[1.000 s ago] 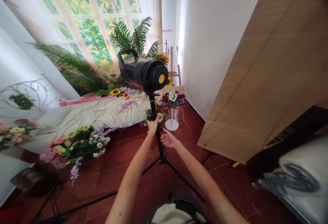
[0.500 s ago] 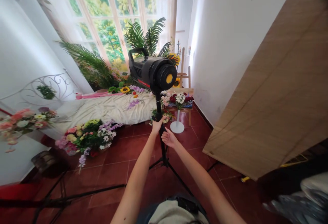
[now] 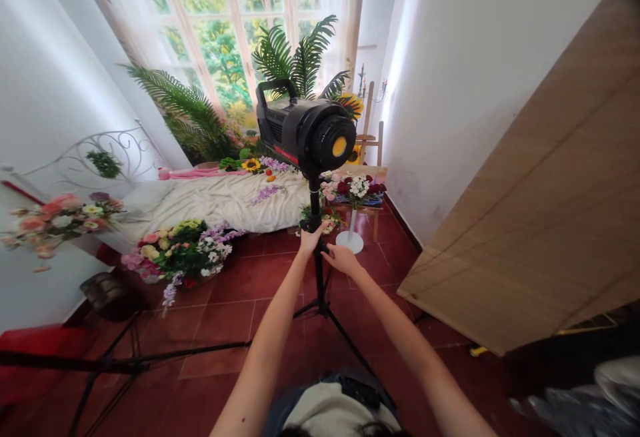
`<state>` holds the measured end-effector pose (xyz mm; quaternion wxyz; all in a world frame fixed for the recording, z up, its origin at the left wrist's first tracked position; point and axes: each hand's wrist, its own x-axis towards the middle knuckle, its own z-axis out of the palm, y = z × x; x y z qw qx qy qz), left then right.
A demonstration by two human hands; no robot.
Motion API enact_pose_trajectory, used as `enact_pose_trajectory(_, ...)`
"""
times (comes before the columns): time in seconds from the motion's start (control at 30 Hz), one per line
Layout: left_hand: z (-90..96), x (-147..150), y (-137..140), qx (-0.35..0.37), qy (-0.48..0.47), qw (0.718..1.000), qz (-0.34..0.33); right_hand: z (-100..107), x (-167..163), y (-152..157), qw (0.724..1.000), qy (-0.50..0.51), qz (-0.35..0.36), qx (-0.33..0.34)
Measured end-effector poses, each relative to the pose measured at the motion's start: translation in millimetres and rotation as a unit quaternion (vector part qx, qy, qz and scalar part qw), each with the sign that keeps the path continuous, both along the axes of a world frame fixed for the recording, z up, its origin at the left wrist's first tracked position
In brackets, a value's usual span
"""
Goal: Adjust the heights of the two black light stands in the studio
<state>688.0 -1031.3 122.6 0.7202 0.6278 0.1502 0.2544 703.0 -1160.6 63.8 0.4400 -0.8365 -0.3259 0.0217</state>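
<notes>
A black studio light (image 3: 295, 127) with a top handle and a yellow disc at its front sits on top of a black light stand (image 3: 319, 284). My left hand (image 3: 311, 240) is wrapped round the stand's column below the light. Just beneath it and to the right, my right hand (image 3: 343, 258) pinches a small dark knob (image 3: 325, 249) on the column's side. The fingers partly hide the knob. The stand's legs spread on the red tiled floor (image 3: 230, 284).
Behind the stand is a bed (image 3: 215, 207) with cream bedding, and flower bunches (image 3: 180, 250) lie at its front. A white pedestal (image 3: 350, 242) with flowers stands behind my right hand. A woven panel (image 3: 520, 224) leans at right. Another stand's legs (image 3: 130, 364) reach in from the left.
The fingers of my right hand, loosely curled beside the column before, now pinch the knob. My left hand keeps its hold. The whole scene has shifted slightly right and up in view.
</notes>
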Motion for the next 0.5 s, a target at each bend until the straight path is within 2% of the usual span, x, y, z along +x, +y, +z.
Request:
enact_pose_trajectory(0.1, -8.4, 1.8, 0.7, 0.016, 0.014, 1.000, 0.005, 5.1, -1.4, -8.9, 0.994, -0.076, -0.037, -0.071)
enact_pose_trajectory(0.2, -15.3, 3.5, 0.5, 0.043, 0.007, 0.999, 0.008, -3.4, -4.3, -14.2, 0.995, -0.044, -0.051, -0.069)
enact_pose_trajectory(0.27, -17.9, 5.0, 0.5, 0.050, 0.003, 0.999, 0.009, -12.2, -5.3, -13.3, 0.999, 0.027, -0.040, -0.024)
enact_pose_trajectory(0.33, -18.8, 6.4, 0.8, 0.050, 0.004, 0.999, 0.008, -19.1, -5.3, -8.2, 0.991, 0.132, -0.006, 0.037)
enact_pose_trajectory(0.43, -17.6, 6.5, 1.2, 0.045, 0.001, 0.999, 0.001, -21.8, -4.4, 4.6, 0.944, 0.307, 0.040, 0.113)
enact_pose_trajectory(0.5, -15.8, 5.1, 1.3, 0.041, -0.001, 0.999, -0.004, -19.5, -4.5, 12.2, 0.909, 0.389, 0.039, 0.147)
